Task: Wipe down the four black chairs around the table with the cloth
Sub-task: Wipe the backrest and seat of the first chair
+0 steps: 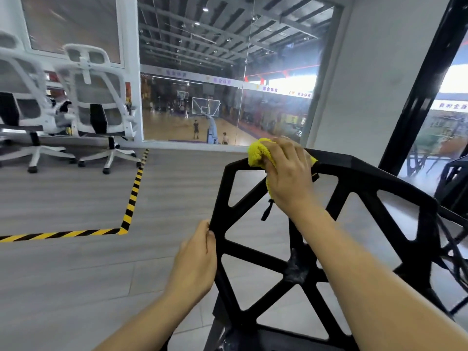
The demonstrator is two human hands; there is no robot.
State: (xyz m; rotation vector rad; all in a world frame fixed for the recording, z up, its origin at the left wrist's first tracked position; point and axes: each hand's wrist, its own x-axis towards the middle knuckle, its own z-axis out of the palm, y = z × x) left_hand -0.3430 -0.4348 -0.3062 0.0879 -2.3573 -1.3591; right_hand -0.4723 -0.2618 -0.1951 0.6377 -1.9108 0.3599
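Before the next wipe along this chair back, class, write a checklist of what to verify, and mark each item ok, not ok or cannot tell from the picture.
1. Cloth in hand: ok. The right hand holds the yellow cloth.
2. Cloth on the chair: ok. It is pressed on the top rail of the black chair.
3. Chair steadied: ok. The left hand grips the left edge of the backrest.
4. Cloth's black loop clear of the frame: ok, it hangs in an opening.
5. Rail to the right clear: ok.
6. Parts already wiped: cannot tell.
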